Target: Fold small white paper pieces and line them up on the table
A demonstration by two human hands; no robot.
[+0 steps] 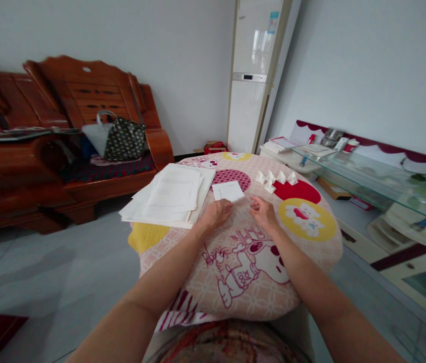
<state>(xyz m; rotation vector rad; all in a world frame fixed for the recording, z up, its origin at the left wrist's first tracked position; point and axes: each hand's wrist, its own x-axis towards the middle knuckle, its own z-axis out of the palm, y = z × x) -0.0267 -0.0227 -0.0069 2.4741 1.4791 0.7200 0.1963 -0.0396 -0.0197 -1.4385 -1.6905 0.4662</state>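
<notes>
A small folded piece of white paper [228,191] lies on the patterned tablecloth in front of me. My left hand [218,214] is at its near edge, the fingers curled in against the paper. My right hand [263,212] hovers just off the paper's right corner, its thumb and forefinger slightly apart and pointing toward it. Beyond my right hand stands a cluster of several small folded white paper shapes [270,184]. Left of my left hand rests a loose stack of white paper sheets [175,194].
The round table [250,297] wears a pink cloth with cartoon figures. At the left is a carved wooden sofa [92,96] with a dark patterned bag [125,140] on it. To the right runs a glass-topped cabinet [379,176]; behind stands a tall white air conditioner [248,108].
</notes>
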